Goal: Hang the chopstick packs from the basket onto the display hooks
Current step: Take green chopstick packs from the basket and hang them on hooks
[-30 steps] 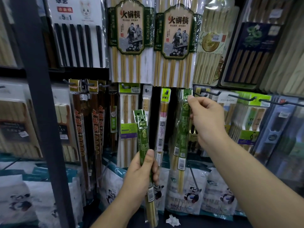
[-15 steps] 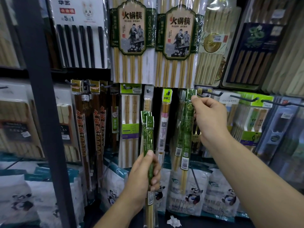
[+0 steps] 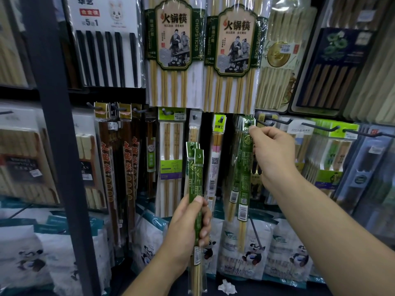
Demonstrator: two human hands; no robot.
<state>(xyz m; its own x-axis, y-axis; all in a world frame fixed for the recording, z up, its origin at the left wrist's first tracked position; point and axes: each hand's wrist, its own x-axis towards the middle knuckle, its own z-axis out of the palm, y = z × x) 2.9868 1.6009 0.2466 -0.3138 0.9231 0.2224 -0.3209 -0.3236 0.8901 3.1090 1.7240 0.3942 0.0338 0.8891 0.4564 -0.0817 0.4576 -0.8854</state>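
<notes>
Far left of the hung packs (image 3: 240, 167) stands a dark post (image 3: 53, 135), and between the two hang brown packs (image 3: 108, 167). Just left of the hung packs and lower, my left hand (image 3: 189, 227) grips two green packs (image 3: 196, 174) around their middle, with fingers and thumb curled about them. They stand upright with their tops side by side, and their bamboo ends poke out below my fist. The hung packs are the same green sort, a bunch dangling from one hook (image 3: 249, 124). My right hand (image 3: 274, 154) is at their top. Its thumb and forefinger pinch the header of the front pack right at the hook's tip, and the other fingers are curled in. I cannot tell whether the pack's hole is fully over the hook. To the right of the hung packs, black hooks (image 3: 320, 127) stick out over lighter packs. Below the hung packs sit panda bags (image 3: 252, 253), and a paper scrap (image 3: 227, 287) lies lower yet.
</notes>
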